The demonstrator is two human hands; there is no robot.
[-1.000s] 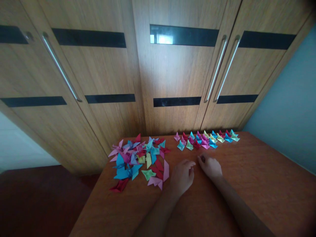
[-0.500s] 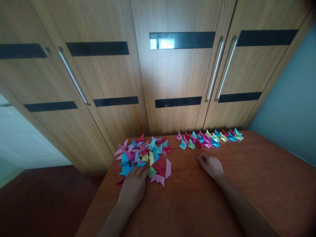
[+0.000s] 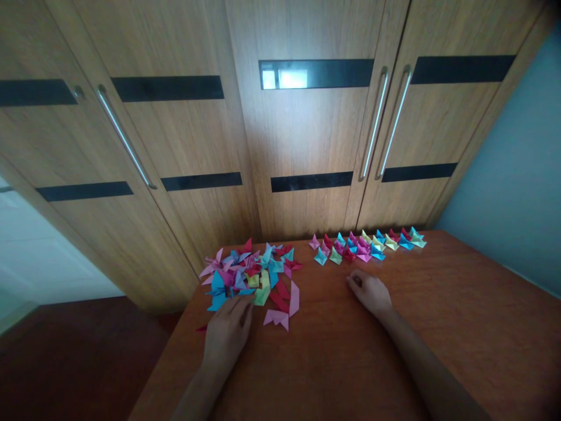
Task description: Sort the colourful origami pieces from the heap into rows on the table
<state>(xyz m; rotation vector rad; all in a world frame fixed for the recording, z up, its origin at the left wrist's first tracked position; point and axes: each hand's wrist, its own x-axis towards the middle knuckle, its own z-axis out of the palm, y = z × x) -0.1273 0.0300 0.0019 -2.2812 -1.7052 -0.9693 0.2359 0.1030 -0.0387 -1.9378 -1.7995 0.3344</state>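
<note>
In the head view, the left hand [image 3: 228,330] hides most of a red paper [image 3: 202,328] and the lower part of a blue paper [image 3: 218,286]. Its fingers lie close together, their tips meeting the near edge of the green paper [image 3: 262,297] at the front of the heap [image 3: 253,280]; whether they pinch it, I cannot tell. The right hand [image 3: 371,294] is loosely curled, its palm hidden, just before the small boats [image 3: 363,251] on the table [image 3: 324,351]. Both forearms are cut off below.
</note>
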